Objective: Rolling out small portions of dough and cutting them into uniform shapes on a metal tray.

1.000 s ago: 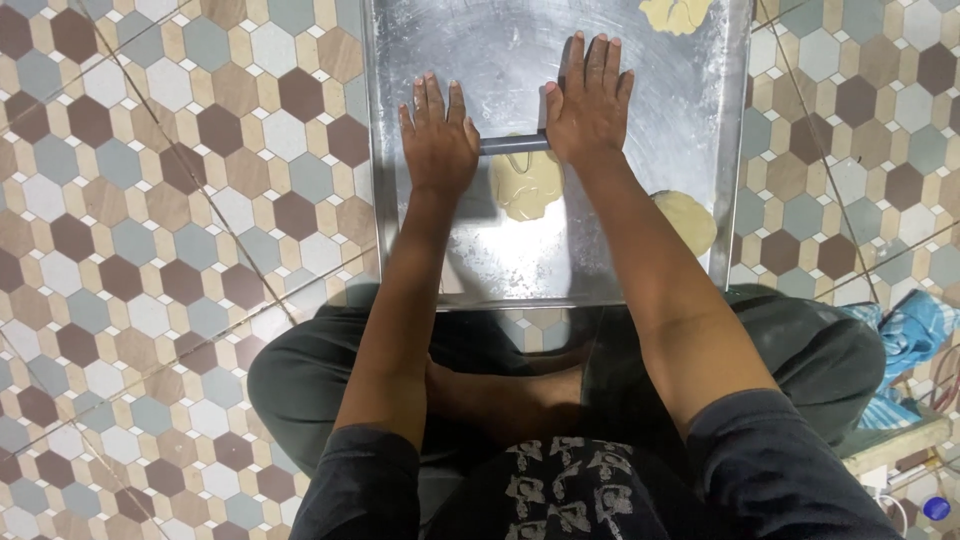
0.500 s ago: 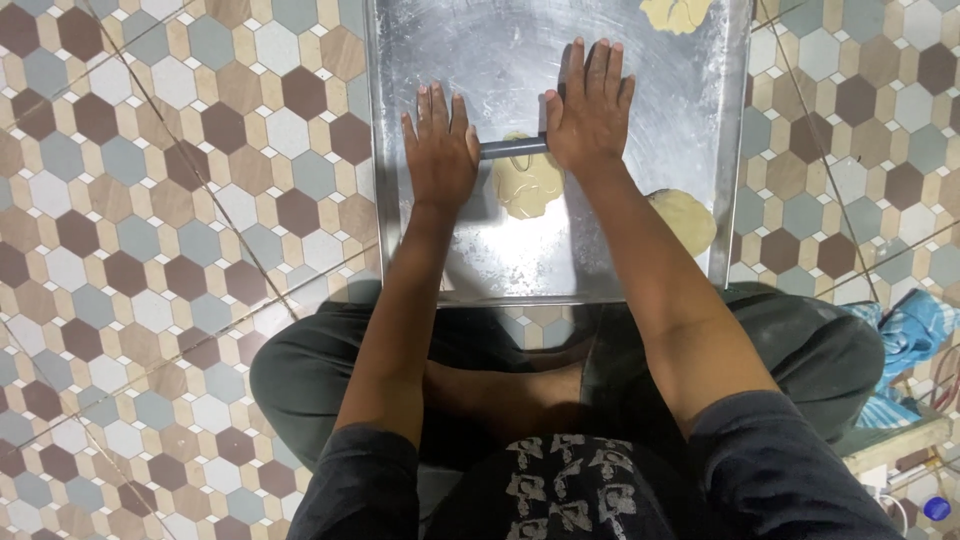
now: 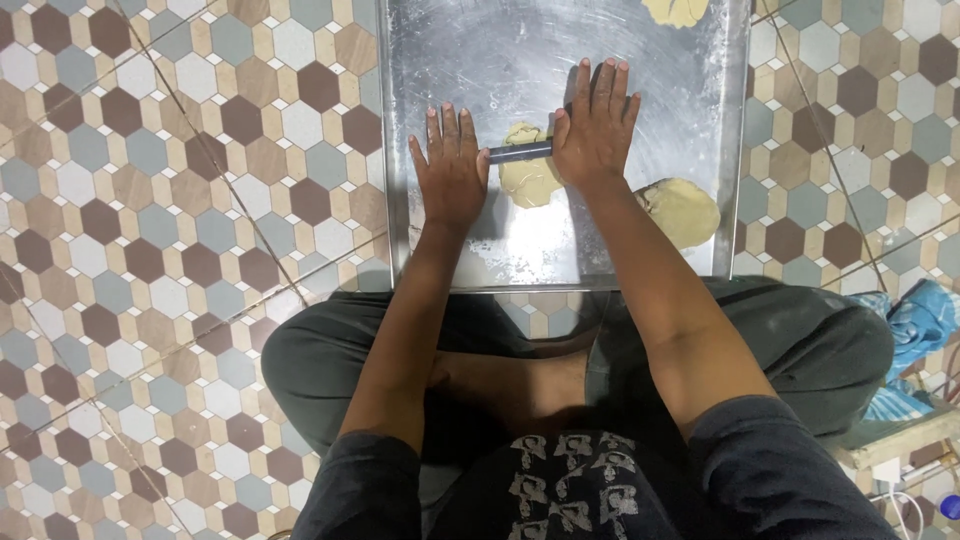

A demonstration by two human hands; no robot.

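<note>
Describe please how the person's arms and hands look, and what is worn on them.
Both arms are bare from above the elbow down. Short dark sleeves cover only the upper arms. The left hand and right hand are bare: no gloves, rings, watch or bracelet visible.

A dough lump (image 3: 683, 210) lies just right of the fingers. Another dough piece (image 3: 677, 10) sits far above them. A blue cloth (image 3: 925, 320) lies on the tiled floor (image 3: 180, 200).

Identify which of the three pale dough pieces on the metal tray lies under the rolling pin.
The middle flattened pale dough piece, under the dark rolling pin between both hands; the other two lie apart at right and top.
</note>
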